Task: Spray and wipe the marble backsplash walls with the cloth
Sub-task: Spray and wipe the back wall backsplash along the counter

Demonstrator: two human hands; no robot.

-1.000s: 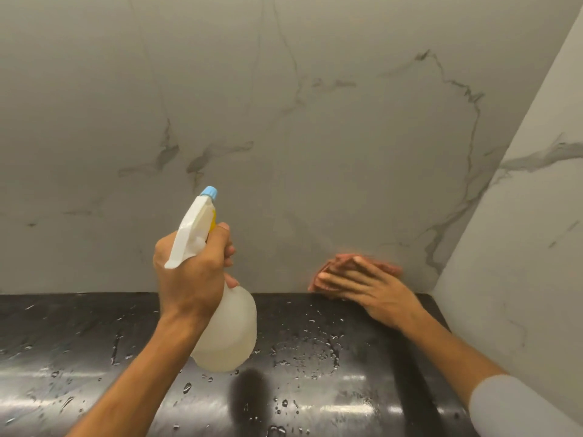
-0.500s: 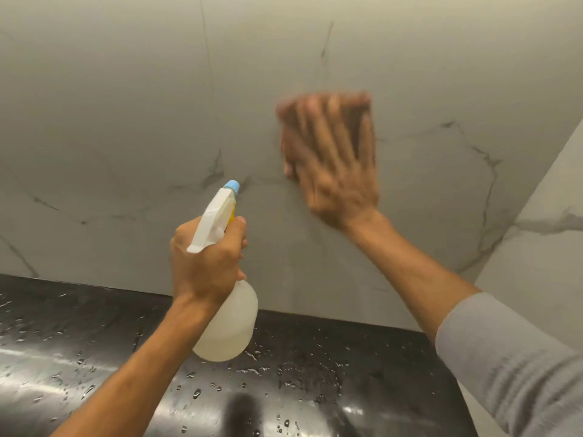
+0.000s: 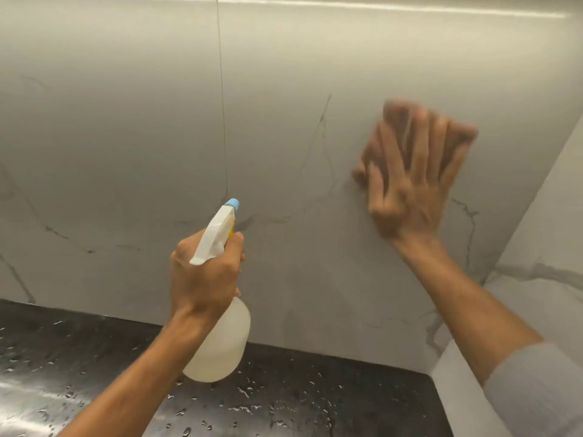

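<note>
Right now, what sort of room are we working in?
Probably a kitchen counter corner. A white marble backsplash wall with grey veins meets a marble side wall above a glossy black stone countertop beaded with water. The left hand holds a translucent white plastic spray bottle.

1. Black countertop [image 3: 79, 351], glossy and faintly mottled, across the bottom of the view; deep at the left, narrowing toward the right corner.
2. Water droplets [image 3: 249, 393] scattered over that surface: some round beads, some short streaks, thickest around the middle and lower middle.
3. Pale glare [image 3: 22, 391] in soft bands on the wet black top at lower left, with another patch near the bottom centre.
4. Thin bright strip of light [image 3: 378, 7] along the very top, from left of centre to the far right, slightly slanted.
</note>
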